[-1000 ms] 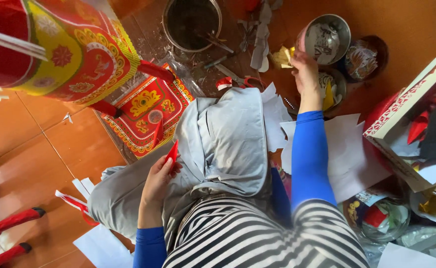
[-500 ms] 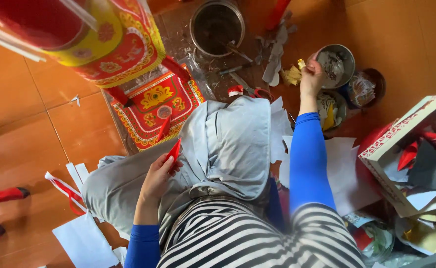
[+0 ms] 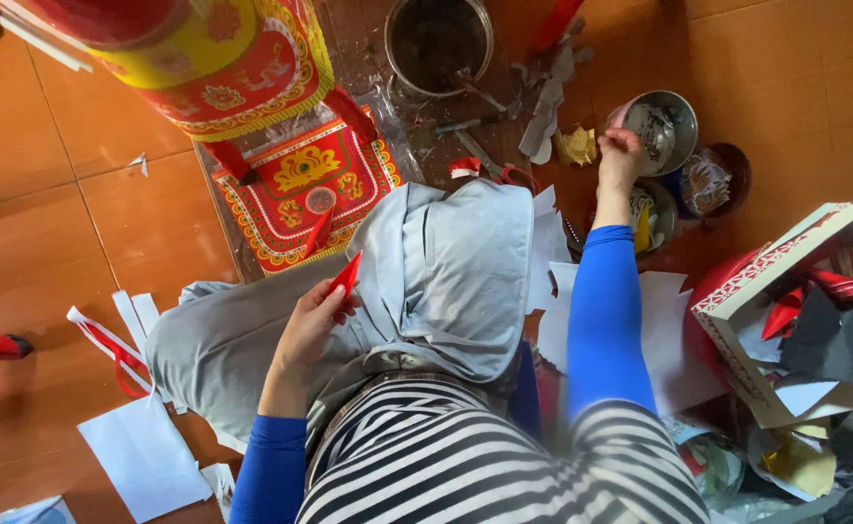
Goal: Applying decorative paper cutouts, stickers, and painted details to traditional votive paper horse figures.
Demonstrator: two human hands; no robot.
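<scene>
Two hands were busy: the left hand (image 3: 312, 320) pinched a red paper strip (image 3: 346, 276) at centre frame, while the right hand (image 3: 621, 155) reached, fingers curled, beside a small metal bowl (image 3: 674, 109) at upper right; its hold was unclear.

Single head camera looks steeply down, close over lap (image 3: 446, 281) and floor (image 3: 48, 252)

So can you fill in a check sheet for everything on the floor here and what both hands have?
Surface: orange tiled floor, paper scraps lying on it.
Job's things: small red paper piece; round metal tin.
Clutter: white paper sheets, dark metal pot, open cardboard box of scraps.
Grips: left hand pinches the red piece; right hand reaches at the tin's rim, holding unclear.
Cables: nothing seen.
Surroundings: red and yellow decorated paper model.
</scene>
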